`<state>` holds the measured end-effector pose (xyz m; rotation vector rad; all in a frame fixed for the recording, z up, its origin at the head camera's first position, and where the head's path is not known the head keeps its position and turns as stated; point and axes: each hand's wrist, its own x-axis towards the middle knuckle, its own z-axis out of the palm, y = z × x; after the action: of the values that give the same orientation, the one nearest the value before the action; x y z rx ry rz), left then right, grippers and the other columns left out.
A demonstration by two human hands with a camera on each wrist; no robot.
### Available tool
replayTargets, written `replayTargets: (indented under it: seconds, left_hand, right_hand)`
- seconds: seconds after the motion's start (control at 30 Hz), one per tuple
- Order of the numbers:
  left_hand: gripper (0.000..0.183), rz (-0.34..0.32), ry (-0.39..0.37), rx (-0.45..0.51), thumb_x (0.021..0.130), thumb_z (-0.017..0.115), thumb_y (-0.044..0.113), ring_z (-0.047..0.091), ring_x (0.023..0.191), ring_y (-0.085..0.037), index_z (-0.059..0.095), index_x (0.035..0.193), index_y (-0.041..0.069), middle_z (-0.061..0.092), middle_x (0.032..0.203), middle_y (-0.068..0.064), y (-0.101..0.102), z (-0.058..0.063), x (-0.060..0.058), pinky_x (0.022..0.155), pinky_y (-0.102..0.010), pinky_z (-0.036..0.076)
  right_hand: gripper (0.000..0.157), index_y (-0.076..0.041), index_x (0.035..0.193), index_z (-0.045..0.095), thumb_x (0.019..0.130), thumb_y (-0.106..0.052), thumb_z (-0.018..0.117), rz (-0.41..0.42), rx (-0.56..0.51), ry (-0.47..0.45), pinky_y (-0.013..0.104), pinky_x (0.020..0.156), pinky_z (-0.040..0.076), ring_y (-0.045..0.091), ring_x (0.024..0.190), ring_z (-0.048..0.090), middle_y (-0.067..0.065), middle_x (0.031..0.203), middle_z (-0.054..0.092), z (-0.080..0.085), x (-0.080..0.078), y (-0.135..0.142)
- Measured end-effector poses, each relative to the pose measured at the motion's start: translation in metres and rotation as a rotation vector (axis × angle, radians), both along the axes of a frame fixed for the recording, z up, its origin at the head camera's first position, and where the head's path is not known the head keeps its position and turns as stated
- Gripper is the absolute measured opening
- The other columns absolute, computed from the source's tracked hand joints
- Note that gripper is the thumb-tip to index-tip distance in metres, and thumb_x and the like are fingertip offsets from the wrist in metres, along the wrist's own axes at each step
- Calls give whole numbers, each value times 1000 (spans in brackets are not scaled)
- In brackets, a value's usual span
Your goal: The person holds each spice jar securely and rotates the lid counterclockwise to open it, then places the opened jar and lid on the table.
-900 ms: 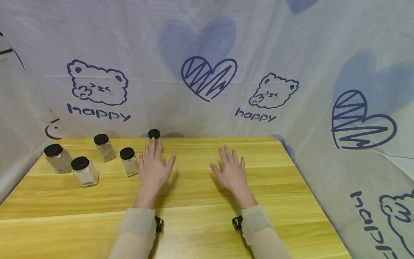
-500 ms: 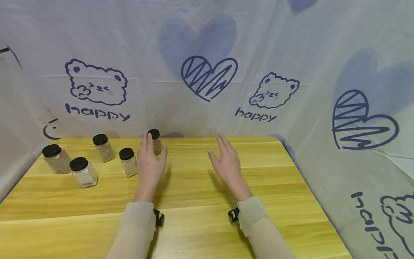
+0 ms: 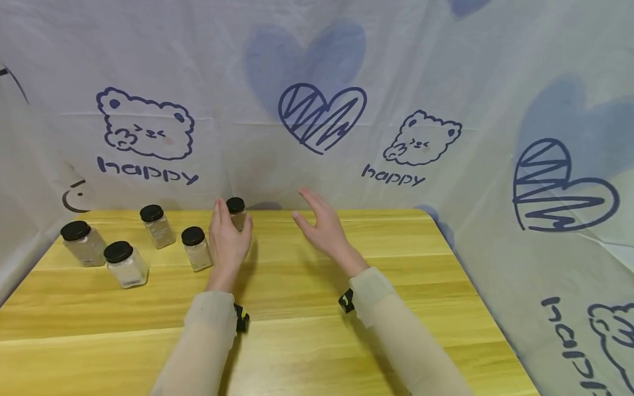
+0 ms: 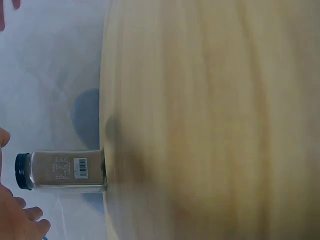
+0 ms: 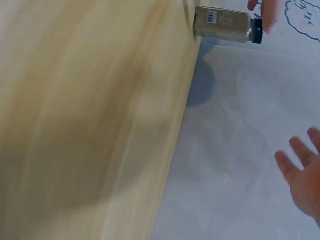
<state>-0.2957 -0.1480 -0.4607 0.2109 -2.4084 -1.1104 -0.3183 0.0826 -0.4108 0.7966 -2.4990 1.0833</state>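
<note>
A clear jar (image 3: 237, 213) with a black lid and brownish contents stands at the table's back edge. My left hand (image 3: 229, 237) is right beside it, fingers reaching forward and thumb apart, partly covering it in the head view. The left wrist view shows the same jar (image 4: 67, 170) whole, its barcode label facing the camera, between my thumb and fingers (image 4: 22, 217). To the right, my right hand (image 3: 324, 228) hovers over the table with its fingers extended and holds nothing. In the right wrist view its spread fingers (image 5: 300, 155) are well apart from the jar (image 5: 225, 24).
Several more black-lidded jars stand at left: one (image 3: 196, 250) close to my left hand, one (image 3: 158, 228) behind, one (image 3: 126, 265) nearer the front and one (image 3: 84, 245) at the far left. A printed cloth (image 3: 317, 176) hangs behind the wooden table (image 3: 297, 352).
My right hand has moved left and forward, toward the jar at the back. My left hand has shifted slightly left and turned thumb-up, uncovering more of that jar.
</note>
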Motion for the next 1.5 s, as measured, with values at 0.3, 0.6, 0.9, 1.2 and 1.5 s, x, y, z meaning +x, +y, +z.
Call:
replayTargets:
  seconds: [0.3,0.6,0.9,1.2,1.5]
  left_hand:
    - [85,2,-111,117,104,58,39,19,157,-37,13,165,1,14,172,-19,-1,-8,-12,126,-52,22]
    - [71,52,-66,190,101,66,31,41,144,-41,34,156,-1,40,156,-24,-1,-7,-21,114,-58,39]
    - [64,65,-40,189,101,68,25,47,137,-42,40,150,-4,45,147,-26,-4,-9,-25,111,-56,41]
    - [62,-5,-50,154,100,70,27,52,126,-41,44,146,-5,49,141,-25,0,-9,-24,104,-57,46]
    - [58,-66,-72,34,97,71,29,59,116,-43,52,139,-6,58,129,-25,10,-8,-24,97,-55,49]
  right_hand:
    - [55,-9,155,48,105,-26,63,141,41,-13,38,122,33,25,150,40,11,161,45,3,-27,-25]
    - [48,-2,151,51,107,-18,61,251,-22,-68,36,110,49,29,138,54,17,159,45,-3,-52,-58]
    - [42,0,146,56,106,-12,61,274,-58,-195,24,106,49,34,135,57,14,153,53,-11,-63,-80]
    - [39,-2,143,60,106,-14,61,254,21,-176,26,104,51,28,132,60,13,147,59,-11,-66,-85]
    - [38,-8,142,63,106,-20,62,218,161,-153,31,108,49,24,137,55,8,150,58,-14,-60,-78]
